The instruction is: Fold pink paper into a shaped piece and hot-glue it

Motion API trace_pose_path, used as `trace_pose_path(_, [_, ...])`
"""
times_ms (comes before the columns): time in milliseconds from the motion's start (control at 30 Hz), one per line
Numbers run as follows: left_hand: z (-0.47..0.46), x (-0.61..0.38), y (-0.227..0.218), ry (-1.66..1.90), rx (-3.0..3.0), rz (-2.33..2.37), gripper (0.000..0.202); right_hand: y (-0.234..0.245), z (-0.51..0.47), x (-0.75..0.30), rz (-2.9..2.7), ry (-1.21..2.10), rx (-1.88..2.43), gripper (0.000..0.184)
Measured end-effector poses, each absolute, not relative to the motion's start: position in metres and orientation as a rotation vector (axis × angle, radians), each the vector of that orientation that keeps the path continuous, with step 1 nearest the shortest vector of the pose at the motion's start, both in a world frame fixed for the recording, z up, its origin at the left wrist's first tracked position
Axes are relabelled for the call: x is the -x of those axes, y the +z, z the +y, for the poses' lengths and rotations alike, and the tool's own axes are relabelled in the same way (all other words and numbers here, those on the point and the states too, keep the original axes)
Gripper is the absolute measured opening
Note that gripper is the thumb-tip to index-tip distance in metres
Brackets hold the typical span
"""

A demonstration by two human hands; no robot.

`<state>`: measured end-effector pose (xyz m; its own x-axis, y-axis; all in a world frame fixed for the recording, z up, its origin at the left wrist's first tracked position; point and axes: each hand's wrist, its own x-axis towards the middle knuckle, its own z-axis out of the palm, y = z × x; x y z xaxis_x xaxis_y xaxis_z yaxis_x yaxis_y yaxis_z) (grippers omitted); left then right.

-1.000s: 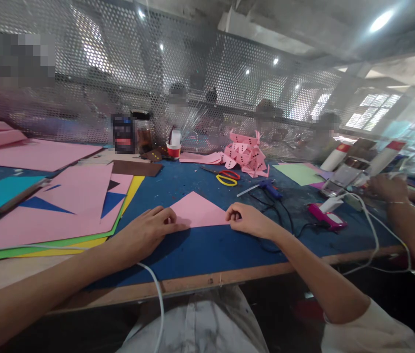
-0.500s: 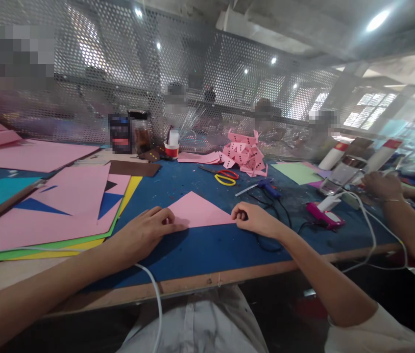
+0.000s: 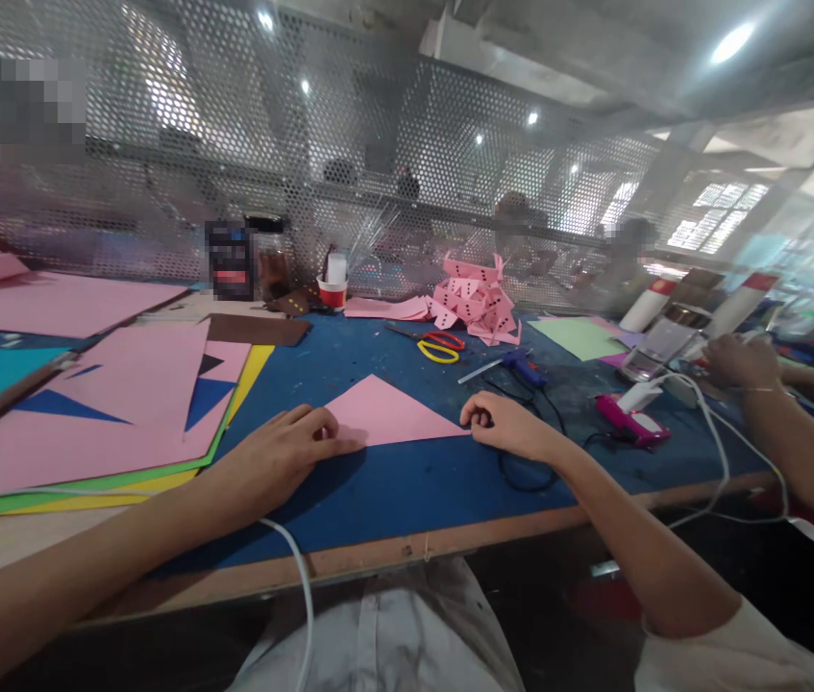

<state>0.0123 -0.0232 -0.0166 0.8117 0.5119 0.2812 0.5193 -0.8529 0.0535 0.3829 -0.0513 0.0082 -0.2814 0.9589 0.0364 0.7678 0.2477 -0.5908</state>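
Note:
A pink sheet of paper [image 3: 388, 413], folded into a triangle, lies on the blue tabletop in front of me with its point facing away. My left hand [image 3: 298, 442] presses on its left end, thumb stretched along the near edge and fingers curled over it. At the right corner my right hand [image 3: 497, 423] rests with fingers curled and closed at the tip; exactly how the fingertips meet the paper is partly hidden. Beyond the triangle lie scissors [image 3: 440, 348] with red and yellow handles, and a blue glue gun [image 3: 522, 367] with its black cord.
Large pink sheets [image 3: 125, 384] over green and yellow ones are at left. Pink cut pieces with black dots [image 3: 475, 298] are heaped at the back by a red-and-white cup [image 3: 333, 291]. A magenta device [image 3: 633, 423], white cable [image 3: 713, 432] and another person's hand [image 3: 745, 362] are at right.
My right hand has slid slightly to the right at the paper's corner, so more of the tip shows. My left hand stays on the left end. The view has shifted a little.

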Motion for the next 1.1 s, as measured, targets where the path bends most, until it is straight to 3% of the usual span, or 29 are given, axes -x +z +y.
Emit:
trace_pose_path(533, [-0.024, -0.013, -0.016, -0.443, 2.955, -0.836, 0.054, 0.007, -0.052, -0.387, -2.118, 0.711, 1.565, 0.014])
trace_pose_path(933, [-0.022, -0.012, -0.019, -0.476, 2.968, -0.839, 0.052, 0.004, -0.049, -0.389, -2.141, 0.72, 1.584, 0.022])
trace_pose_path(1100, [-0.023, -0.014, -0.018, -0.521, 2.957, -0.818, 0.049, 0.025, -0.054, -0.354, -2.097, 0.345, 1.673, 0.012])
